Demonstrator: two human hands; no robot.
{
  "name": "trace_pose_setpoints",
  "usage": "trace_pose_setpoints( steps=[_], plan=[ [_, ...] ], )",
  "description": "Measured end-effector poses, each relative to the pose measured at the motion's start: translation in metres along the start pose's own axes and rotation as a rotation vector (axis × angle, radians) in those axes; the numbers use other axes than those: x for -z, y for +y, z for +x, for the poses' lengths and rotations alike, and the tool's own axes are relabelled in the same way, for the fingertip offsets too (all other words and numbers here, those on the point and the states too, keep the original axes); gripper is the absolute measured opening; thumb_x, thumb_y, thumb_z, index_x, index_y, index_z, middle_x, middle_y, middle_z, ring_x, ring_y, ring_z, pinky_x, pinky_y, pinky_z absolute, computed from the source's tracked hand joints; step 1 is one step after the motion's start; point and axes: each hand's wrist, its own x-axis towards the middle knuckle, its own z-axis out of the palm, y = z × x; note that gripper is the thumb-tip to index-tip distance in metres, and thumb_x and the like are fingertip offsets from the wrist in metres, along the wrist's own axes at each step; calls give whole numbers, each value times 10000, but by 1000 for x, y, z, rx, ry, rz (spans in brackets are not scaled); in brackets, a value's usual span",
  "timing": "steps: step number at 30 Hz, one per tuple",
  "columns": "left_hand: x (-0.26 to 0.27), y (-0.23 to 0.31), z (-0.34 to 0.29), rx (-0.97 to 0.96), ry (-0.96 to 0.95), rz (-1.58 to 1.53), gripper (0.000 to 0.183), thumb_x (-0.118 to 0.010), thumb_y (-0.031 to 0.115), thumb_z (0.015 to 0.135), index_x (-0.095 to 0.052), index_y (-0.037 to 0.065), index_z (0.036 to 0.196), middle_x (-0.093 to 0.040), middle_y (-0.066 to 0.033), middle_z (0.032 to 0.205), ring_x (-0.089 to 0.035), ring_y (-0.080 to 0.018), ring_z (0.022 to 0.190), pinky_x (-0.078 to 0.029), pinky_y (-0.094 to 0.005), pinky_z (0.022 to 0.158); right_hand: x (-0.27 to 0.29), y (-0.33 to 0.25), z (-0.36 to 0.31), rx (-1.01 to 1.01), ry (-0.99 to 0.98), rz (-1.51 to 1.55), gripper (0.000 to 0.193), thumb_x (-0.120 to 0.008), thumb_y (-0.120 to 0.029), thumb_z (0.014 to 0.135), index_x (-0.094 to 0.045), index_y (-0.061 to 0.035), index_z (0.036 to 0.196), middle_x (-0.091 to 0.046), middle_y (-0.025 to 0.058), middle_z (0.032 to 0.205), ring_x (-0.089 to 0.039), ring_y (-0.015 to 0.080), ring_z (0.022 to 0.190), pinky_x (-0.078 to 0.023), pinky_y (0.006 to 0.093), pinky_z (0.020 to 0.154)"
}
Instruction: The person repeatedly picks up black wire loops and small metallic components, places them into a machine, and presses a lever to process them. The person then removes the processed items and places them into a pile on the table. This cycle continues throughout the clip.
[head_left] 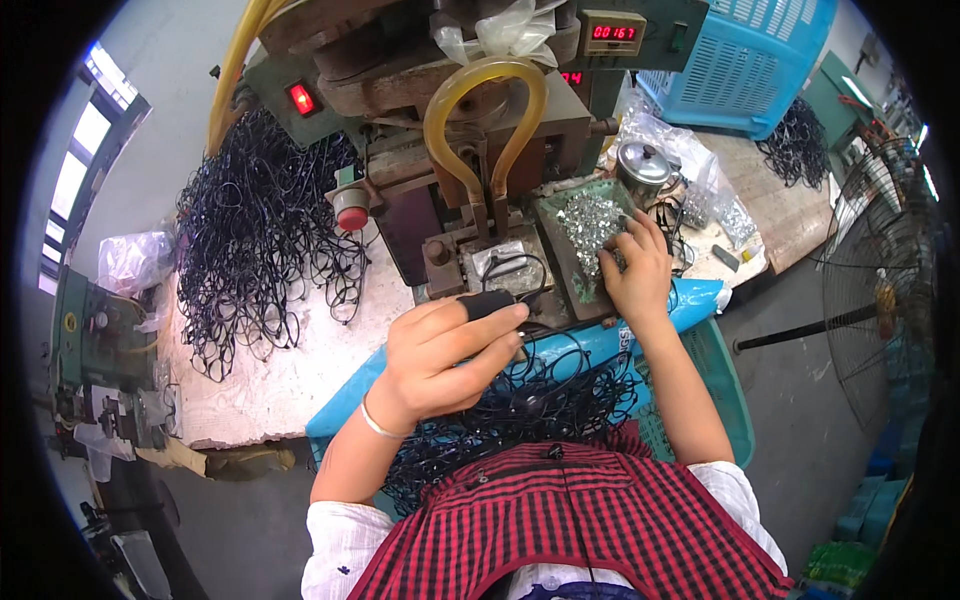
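My left hand (450,350) is closed in front of the press, with a black sleeve over one finger. It pinches a thin black cord (520,258), whose loop curves up near the metal block at the press's base. My right hand (641,268) rests at the right edge of a green tray (565,262). Its bent fingertips touch a heap of small shiny metal pieces (592,225); whether a piece is between them is too small to see. The bench press (400,215) stands straight ahead, with a bent yellowish tube (436,110) at its front.
A big tangle of black cords (265,220) covers the bench's left part; another heap (500,425) lies near my lap, by a blue plastic sheet (350,395). A lidded metal pot (643,163), a blue crate (740,60), a green basket (738,420) and a fan (880,270) are to the right.
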Motion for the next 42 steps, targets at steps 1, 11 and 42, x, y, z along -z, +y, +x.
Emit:
trace_pose_setpoints(
  steps=[1, 11, 42],
  plan=[
    [-5, -3, 0, -46, -9, 21, 219, -773, 46, 721, -689, 82, 920, -755, -83, 1066, -574, -176, 626, -537, -299, 592, 0, 2, 1, 21, 24, 54, 147, -758, -138, 790, -698, -45, 885, -667, 195, 1217, -558, 404, 1268, -488, 511, 971],
    [-13, -10, -6, -158, 4, 15, 177, -760, 81, 778, -683, 82, 938, -764, -97, 1047, -705, -220, 783, -630, -343, 706, 5, -11, 4, -234, 46, 374, 158, -712, -138, 888, -773, -32, 988, -757, 151, 974, -720, 305, 928, -547, 380, 856],
    [18, -152, -202, 1181, 597, -60, 122, -615, 126, 1019, -520, 63, 975, -492, 40, 774, -419, -42, 671, -362, -200, 562, 40, -111, 47, -42, -70, 801, 105, -684, -39, 850, -717, 18, 933, -727, 105, 920, -688, 200, 906, -516, 319, 840]
  ],
)
